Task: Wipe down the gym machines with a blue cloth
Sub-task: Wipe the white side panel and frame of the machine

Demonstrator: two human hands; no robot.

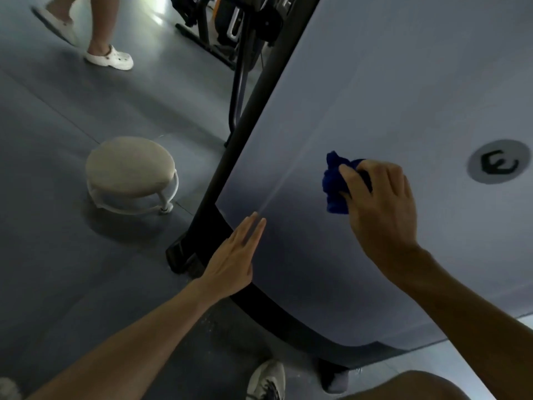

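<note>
Head view: crumpled deep-blue cloth (336, 184), soft and bunched, pinched under the curled fingers of the right hand (380, 203) and pressed to the smooth pale-grey machine panel (375, 90), left of a round grey badge (494, 162). Left hand (233, 259), fingers straight and together, lies flat on the panel's near left edge beside its curved black frame (227, 157). Round beige cushioned stool (131, 173), white legs, stands left on dark-grey floor (57, 241). White clogs (111, 57), far left.
</note>
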